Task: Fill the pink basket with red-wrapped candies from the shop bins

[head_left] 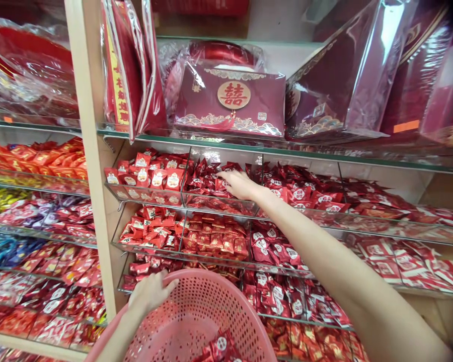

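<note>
**Right hand in the packets, basket held by one side**

The dark red packets (201, 182) I'm working with lie loose in a top-tier compartment, left of centre, and my right hand (238, 185) is down among them. I can't tell whether its fingers have closed on any. The wrappers look slick, so a light pinch could let one slide away; dragged low, a packet might snag on the clear front lip (211, 202) and drop to the tier below. Similar labelled packets (302, 194) sit just to the right, so straying sideways could mix kinds.

Below, my left hand (151, 291) grips the far-left rim of the pink basket (245, 296), where a few packets (222, 344) lie. I see no other support; a one-sided hold could let it tip. Overhead, the glass shelf (230, 142) could catch my knuckles on a high lift.

As for pose, the right arm stretches diagonally from the lower right, wrist over the lip, back of the hand up. The left forearm rises from the bottom edge, thumb laid inside the rim.
</note>
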Demonstrator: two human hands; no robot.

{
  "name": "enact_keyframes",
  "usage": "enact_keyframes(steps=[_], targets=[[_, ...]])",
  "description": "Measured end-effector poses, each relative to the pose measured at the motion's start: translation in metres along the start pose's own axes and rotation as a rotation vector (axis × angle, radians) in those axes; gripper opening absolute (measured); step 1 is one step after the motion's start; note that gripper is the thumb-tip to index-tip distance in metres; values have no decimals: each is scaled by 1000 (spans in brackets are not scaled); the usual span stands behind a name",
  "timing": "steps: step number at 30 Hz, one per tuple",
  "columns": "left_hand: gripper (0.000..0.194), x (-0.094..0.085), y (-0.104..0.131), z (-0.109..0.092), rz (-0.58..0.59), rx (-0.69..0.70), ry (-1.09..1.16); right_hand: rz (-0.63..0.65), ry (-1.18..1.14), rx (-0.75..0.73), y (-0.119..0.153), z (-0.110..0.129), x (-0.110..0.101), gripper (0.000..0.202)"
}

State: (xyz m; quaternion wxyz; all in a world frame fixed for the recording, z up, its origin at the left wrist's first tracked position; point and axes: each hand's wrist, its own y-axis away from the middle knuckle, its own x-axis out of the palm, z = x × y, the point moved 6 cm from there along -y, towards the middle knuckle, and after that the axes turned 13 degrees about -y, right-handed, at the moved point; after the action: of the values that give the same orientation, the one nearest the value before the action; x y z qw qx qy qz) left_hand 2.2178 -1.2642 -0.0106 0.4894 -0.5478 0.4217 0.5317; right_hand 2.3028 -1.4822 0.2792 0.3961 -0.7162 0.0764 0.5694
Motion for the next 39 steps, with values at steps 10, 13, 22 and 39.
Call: enact_keyframes(steps=[10,13,22,39], targets=[[66,1,-2,1,20,-19,13,-168,-232,-51,1,-3,-6,18],[65,2,-4,-1,16,-19,4,-222,-334,-67,9,5,-1,17],[65,3,-3,-3,37,-17,2,-153,-674,-115,21,9,9,46],[61,-1,2,4,23,-20,-42,-226,-743,-166,24,7,-1,37]])
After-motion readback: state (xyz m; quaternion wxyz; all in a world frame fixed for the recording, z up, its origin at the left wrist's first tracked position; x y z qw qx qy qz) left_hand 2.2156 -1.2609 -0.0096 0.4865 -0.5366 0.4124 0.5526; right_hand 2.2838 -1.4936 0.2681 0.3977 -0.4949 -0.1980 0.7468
